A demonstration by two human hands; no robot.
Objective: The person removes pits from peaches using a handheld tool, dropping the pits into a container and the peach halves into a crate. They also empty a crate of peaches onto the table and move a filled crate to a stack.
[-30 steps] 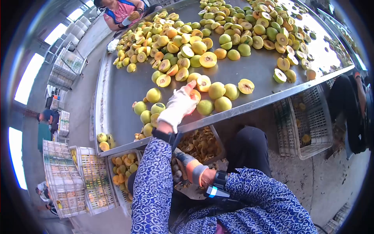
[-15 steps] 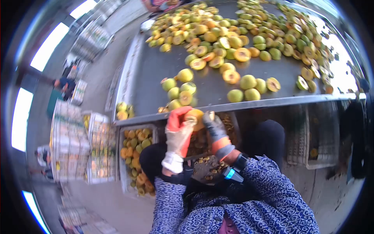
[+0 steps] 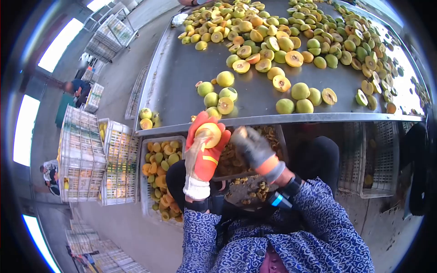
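My left hand [image 3: 205, 150], in an orange-red and white glove, holds a yellow peach half [image 3: 210, 135] in its palm, just off the metal table's near edge. A little to the right is my right hand [image 3: 256, 150], in a dark grey and orange glove. It is smeared by motion; its fingers look curled, and whatever they grip I cannot make out. Several greenish-yellow peach halves [image 3: 225, 105] lie on the table beyond my left hand. Below both hands, a crate [image 3: 284, 144] contains brownish fruit pieces.
Halved peaches [image 3: 255, 34] are heaped across the metal table [image 3: 182, 86]. A crate of peaches [image 3: 161, 177] stands left of my knees, with stacked crates [image 3: 82, 159] farther left. Another crate [image 3: 378, 164] is under the table at right. A person [image 3: 78, 88] is in the left background.
My hands have moved apart. The left has turned, showing the peach half in its palm, and the right has shifted away to the right. My view has shifted slightly.
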